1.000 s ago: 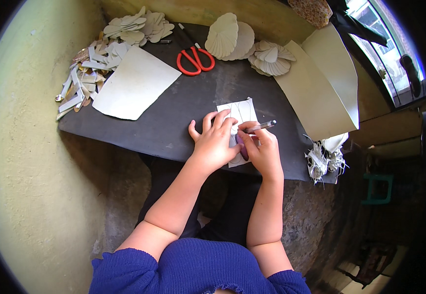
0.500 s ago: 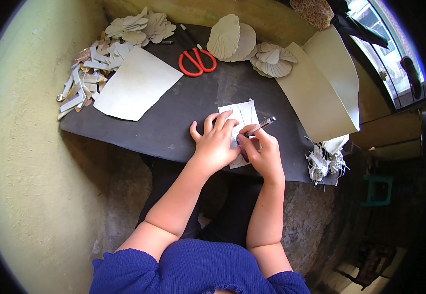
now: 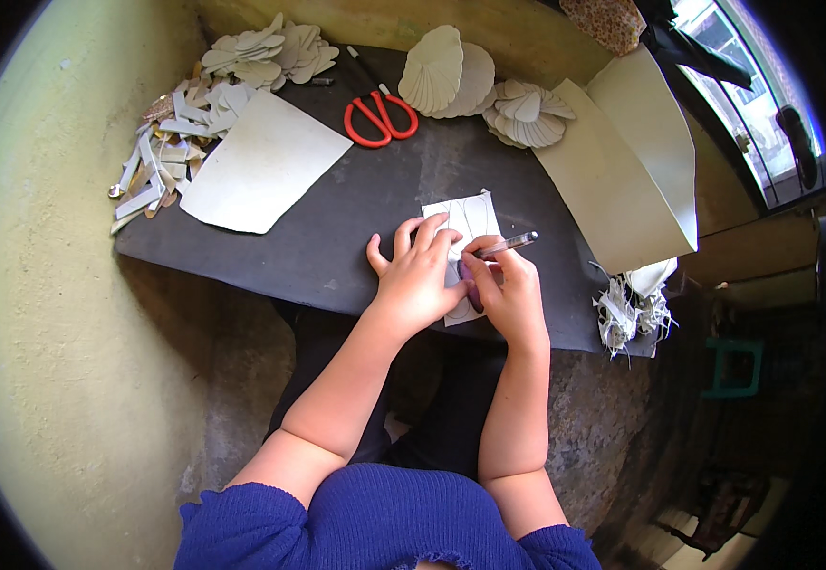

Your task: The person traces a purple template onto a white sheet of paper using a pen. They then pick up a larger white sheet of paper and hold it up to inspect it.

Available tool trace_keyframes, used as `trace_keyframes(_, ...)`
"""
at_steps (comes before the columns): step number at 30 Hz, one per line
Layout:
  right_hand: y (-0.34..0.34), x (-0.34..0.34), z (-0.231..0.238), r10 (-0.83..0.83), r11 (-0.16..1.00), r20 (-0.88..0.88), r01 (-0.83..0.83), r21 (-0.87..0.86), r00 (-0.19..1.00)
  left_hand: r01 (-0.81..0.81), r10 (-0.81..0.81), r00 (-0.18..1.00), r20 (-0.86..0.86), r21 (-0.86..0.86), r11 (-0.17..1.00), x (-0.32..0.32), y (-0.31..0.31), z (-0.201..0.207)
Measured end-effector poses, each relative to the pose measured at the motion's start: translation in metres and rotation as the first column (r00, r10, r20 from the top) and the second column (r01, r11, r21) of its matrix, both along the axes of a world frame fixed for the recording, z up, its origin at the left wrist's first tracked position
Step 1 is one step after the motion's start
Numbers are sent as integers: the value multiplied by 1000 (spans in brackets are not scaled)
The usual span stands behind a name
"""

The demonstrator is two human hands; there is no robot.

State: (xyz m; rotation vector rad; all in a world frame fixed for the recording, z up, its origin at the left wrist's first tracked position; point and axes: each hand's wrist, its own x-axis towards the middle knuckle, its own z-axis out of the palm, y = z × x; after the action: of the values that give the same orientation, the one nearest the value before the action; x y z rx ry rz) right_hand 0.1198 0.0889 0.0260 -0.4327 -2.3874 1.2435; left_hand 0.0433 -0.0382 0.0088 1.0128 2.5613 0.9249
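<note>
Head view: one pen is clamped by fingers of the right hand. One line-marked sheet is overlaid by the left hand, fingers apart.

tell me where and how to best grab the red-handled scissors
The scissors are probably best taken by their red loops, coming from the person's side of the table: both loops face that way, with the narrower end pointing away. Their open rims should be easy to hook; the blades are hard to make out.
</note>
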Motion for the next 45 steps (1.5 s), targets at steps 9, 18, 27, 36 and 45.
trace_keyframes(9, -1, -1, -1, -11, 1000, -12, 11, -3, 1000, -4, 4, 1000, 3, -3, 1000, 0, 0, -1)
trace_keyframes(18, 1, -1, -2, -13, 999, 29, 14, -30, 999, -4, 4, 1000, -14, -1, 1000, 0, 0, 0)
trace_keyframes(27, 1, -2, -2, -43, 998, 18, 44, -46, 999, -6, 6, 1000, 2, -16, 1000, 0, 0, 1)
trace_keyframes(36, 3, -2, -2, -94, 991, -5, 93, -91, 996, -6, 6, 1000, 5, -19, 1000, 0, 0, 1)
trace_keyframes(45, 4, -2, 1, -88, 993, -10, 86, -80, 996, -5, 6, 1000, 28, -25, 1000, 0, 0, 4)
